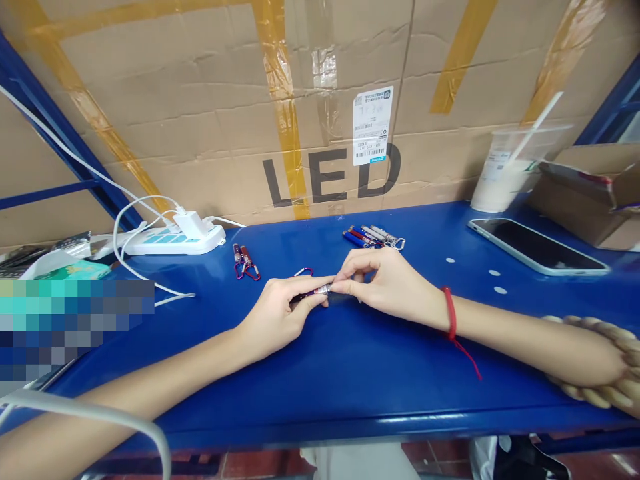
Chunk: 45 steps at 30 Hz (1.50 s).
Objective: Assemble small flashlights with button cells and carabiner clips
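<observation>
The bench is plain glossy blue. Behind the bench, the cardboard is brown, with yellow-brown tape and black letters. Over the bench's middle, the tube is dark purple with silver end. At the bench's back, the slim tubes are blue, red and silver. On the bench's left, the power strip is white with light-blue patches; on its right, the phone is black with pale-blue edge.

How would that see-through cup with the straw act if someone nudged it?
The cup might tip fairly easily, since it looks tall and narrower at its base than its rim. The pale drink in its lower part probably steadies it somewhat, though it could slosh. The slanted straw would likely swing.
</observation>
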Available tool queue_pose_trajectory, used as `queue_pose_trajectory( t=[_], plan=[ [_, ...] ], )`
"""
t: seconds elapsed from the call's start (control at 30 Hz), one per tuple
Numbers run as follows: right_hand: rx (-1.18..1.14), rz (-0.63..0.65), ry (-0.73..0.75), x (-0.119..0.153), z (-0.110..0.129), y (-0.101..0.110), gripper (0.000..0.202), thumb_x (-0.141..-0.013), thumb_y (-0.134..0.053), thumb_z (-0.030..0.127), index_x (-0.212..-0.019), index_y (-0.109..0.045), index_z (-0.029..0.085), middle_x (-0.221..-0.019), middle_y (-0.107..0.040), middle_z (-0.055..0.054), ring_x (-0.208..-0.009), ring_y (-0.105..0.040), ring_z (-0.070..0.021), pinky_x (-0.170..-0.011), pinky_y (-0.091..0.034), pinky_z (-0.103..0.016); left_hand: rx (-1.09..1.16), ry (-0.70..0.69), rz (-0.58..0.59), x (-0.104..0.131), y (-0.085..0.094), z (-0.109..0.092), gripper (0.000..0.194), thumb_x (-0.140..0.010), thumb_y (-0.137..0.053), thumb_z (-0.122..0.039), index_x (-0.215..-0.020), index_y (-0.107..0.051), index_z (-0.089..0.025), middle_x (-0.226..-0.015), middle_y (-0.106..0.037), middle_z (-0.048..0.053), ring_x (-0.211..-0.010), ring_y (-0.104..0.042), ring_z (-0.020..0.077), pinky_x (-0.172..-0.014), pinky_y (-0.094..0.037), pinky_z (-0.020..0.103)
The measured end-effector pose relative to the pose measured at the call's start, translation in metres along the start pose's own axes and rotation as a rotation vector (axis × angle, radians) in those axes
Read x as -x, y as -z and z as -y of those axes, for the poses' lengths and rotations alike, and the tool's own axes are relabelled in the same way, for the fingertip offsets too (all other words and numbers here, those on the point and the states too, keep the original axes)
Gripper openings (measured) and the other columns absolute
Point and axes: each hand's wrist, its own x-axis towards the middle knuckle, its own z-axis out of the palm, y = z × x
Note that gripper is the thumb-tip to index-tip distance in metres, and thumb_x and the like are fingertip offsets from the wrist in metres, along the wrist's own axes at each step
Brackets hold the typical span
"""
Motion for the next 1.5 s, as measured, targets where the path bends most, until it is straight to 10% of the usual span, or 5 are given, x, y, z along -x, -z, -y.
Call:
queue_pose_trajectory(
  t=[0.33,0.73,1.0,1.2,1.5],
  plan=[
    [-0.128,0.009,-0.122,-0.004,-0.007,0.002,0.023,-0.075,-0.065,0.035,-0.072,-0.068,0.013,-0.07,-0.065,-0.002,-0.048,-0.051,-0.0082,-0.046,-0.04,-0.022,0.003,0.087,-0.059,-0.001,0.0,-0.001,0.028,-0.085,-0.051,-0.024,-0.109,-0.064,-0.016,-0.084,-0.071,0.003,-0.08,-0.065,0.015,-0.076,-0.052,0.025],
    [-0.362,0.147,-0.39,0.008,0.008,-0.004,0.03,-0.068,-0.069,0.04,-0.062,-0.065,0.011,-0.05,-0.05,0.003,-0.044,-0.038,-0.0049,-0.041,-0.028,-0.019,-0.335,-0.362,-0.184,0.011,-0.004,-0.003,0.039,-0.086,-0.044,-0.005,-0.12,-0.055,-0.019,-0.086,-0.068,0.003,-0.073,-0.06,0.0096,-0.079,-0.05,0.024],
    [-0.443,0.238,-0.519,0.004,0.011,0.002,0.034,-0.069,-0.068,0.048,-0.073,-0.067,0.014,-0.046,-0.044,0.005,-0.039,-0.03,-0.0038,-0.035,-0.017,-0.018,-0.258,-0.217,-0.188,0.005,-0.001,-0.006,0.023,-0.085,-0.049,-0.011,-0.101,-0.064,-0.018,-0.087,-0.07,0.003,-0.077,-0.063,0.0125,-0.074,-0.05,0.022],
    [-0.345,0.057,-0.305,-0.002,0.001,0.003,0.031,-0.072,-0.067,0.044,-0.077,-0.068,0.013,-0.05,-0.05,0.004,-0.04,-0.039,-0.0043,-0.038,-0.027,-0.017,-0.148,0.008,-0.174,0.002,0.003,-0.009,0.018,-0.085,-0.051,-0.02,-0.098,-0.063,-0.016,-0.094,-0.07,0.003,-0.084,-0.065,0.0145,-0.076,-0.05,0.021],
    [0.187,-0.192,0.423,-0.002,-0.01,0.01,0.017,-0.08,-0.065,0.034,-0.073,-0.072,0.019,-0.076,-0.062,-0.002,-0.063,-0.055,-0.0096,-0.056,-0.042,-0.021,0.055,0.148,-0.058,0.002,0.004,-0.01,0.014,-0.086,-0.049,-0.023,-0.094,-0.059,-0.017,-0.078,-0.068,0.0,-0.073,-0.063,0.0119,-0.063,-0.047,0.018]
  ],
)
